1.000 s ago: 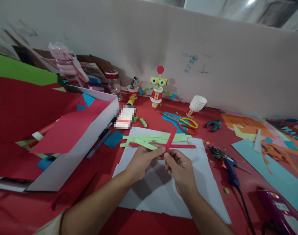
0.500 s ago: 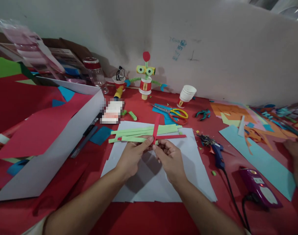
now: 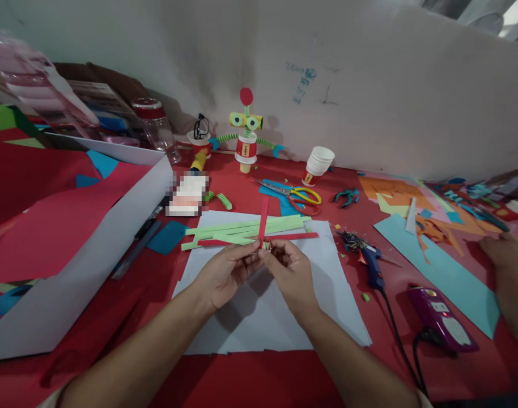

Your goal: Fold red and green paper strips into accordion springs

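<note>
My left hand [image 3: 220,276] and my right hand [image 3: 293,275] meet over a stack of white paper [image 3: 259,328]. Between their fingertips is a small pleated stack of folded paper strips [image 3: 266,246]. From it a red paper strip [image 3: 264,218] points away from me, and a light green strip [image 3: 231,239] runs out to the left. Both hands are closed in a pinch on the folded part. Several loose light green strips [image 3: 284,224] lie just beyond my fingers, with another red strip [image 3: 304,236] among them.
Scissors [image 3: 291,192], pliers [image 3: 346,196], paper cups [image 3: 318,164] and a cup robot figure [image 3: 246,148] stand or lie farther back. At right are a glue gun [image 3: 373,266], a purple power socket [image 3: 444,320] and another person's hand [image 3: 503,263]. A white box [image 3: 114,226] is left.
My left thumb has shifted away from the red strip, baring more of the pleated stack. The camera view has turned slightly, and the other person's hand shows more at the right.
</note>
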Demonstrator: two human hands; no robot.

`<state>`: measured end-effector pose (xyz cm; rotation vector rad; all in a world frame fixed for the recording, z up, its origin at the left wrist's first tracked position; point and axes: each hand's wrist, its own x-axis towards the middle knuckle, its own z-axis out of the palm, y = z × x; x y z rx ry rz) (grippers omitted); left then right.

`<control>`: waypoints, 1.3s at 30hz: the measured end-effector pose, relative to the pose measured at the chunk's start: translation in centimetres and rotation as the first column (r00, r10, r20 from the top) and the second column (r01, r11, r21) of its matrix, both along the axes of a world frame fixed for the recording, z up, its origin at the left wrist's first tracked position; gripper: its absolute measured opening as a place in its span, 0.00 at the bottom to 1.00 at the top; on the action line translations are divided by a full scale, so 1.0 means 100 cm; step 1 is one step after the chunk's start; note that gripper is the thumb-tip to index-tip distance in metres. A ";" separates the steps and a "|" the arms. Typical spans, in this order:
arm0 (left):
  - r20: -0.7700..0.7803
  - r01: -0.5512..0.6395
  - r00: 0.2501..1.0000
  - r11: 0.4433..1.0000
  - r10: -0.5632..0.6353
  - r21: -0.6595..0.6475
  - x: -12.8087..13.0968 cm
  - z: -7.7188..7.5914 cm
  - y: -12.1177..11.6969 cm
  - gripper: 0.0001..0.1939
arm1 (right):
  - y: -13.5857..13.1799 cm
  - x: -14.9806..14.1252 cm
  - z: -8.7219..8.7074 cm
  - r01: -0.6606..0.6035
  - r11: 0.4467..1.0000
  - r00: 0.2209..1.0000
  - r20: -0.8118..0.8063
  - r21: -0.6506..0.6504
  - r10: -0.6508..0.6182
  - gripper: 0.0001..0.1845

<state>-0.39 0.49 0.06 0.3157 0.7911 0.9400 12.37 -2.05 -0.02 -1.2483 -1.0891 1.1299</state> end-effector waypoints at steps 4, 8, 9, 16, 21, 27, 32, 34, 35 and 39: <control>-0.009 0.017 1.000 1.000 -0.017 -0.021 -0.001 0.000 -0.001 0.02 | 0.001 0.003 0.002 0.024 0.997 0.993 0.117 0.070 -0.032 0.11; -0.061 -0.020 0.998 1.000 0.020 0.007 -0.002 0.001 -0.001 0.05 | 0.001 0.004 -0.001 0.036 0.988 0.974 0.216 0.151 -0.068 0.11; -0.079 -0.021 0.997 0.999 0.023 0.027 -0.001 0.001 0.000 0.06 | 0.001 0.004 -0.003 0.024 0.985 0.974 0.219 0.171 -0.061 0.12; -0.231 -0.018 0.971 0.983 0.060 0.183 0.000 0.003 -0.002 0.08 | 0.001 0.002 -0.010 -0.046 0.995 0.998 0.054 0.089 0.041 0.11; -0.195 -0.038 0.977 0.968 0.088 0.247 0.002 0.003 -0.003 0.07 | 0.001 0.000 -0.011 -0.064 0.997 0.995 -0.075 0.048 0.067 0.09; -0.224 -0.043 0.968 0.958 0.109 0.283 0.005 0.004 -0.005 0.07 | 0.000 -0.001 -0.009 -0.063 0.998 0.987 -0.148 0.010 0.063 0.07; -0.230 -0.062 0.960 0.926 0.157 0.372 0.008 0.004 -0.007 0.06 | 0.002 -0.001 -0.008 -0.070 0.998 0.983 -0.172 -0.003 0.069 0.08; -0.225 -0.064 0.962 0.925 0.157 0.373 0.008 0.004 -0.007 0.06 | 0.002 -0.001 -0.008 -0.068 0.998 0.977 -0.205 -0.013 0.064 0.07; -0.224 -0.059 0.963 0.926 0.151 0.372 0.007 0.004 -0.008 0.06 | 0.003 -0.002 -0.008 -0.071 0.997 0.972 -0.227 -0.022 0.064 0.07; -0.222 -0.056 0.963 0.919 0.153 0.390 0.007 0.003 -0.008 0.05 | 0.003 -0.002 -0.007 -0.069 0.996 0.952 -0.303 -0.059 0.048 0.06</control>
